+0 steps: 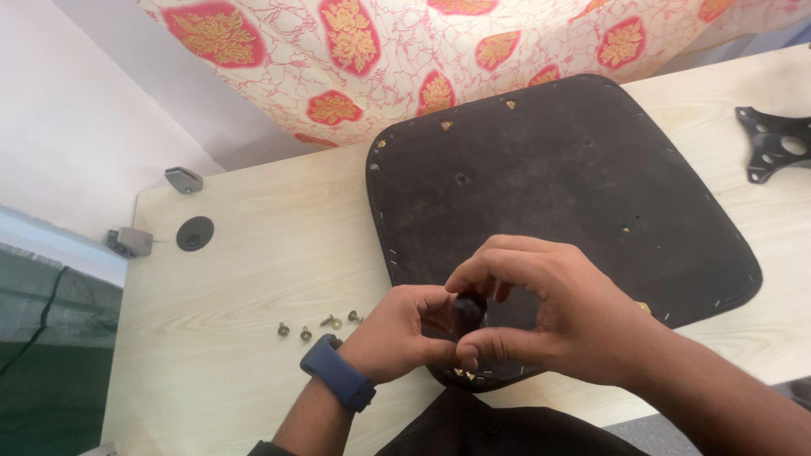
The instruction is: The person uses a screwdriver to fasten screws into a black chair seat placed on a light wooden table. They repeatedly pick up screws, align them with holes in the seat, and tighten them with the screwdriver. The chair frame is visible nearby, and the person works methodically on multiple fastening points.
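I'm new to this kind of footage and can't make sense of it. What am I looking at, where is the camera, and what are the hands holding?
The single picture comes from a camera worn on a person's head, looking down at their own bare hands. The left hand, with a blue wristband, and the right hand together pinch a small dark knob-like piece in their fingers. Beneath lies a dark seat panel, underside up, on a pale wooden table. Left of the hands lie four small screws; a black metal bracket sits far right.
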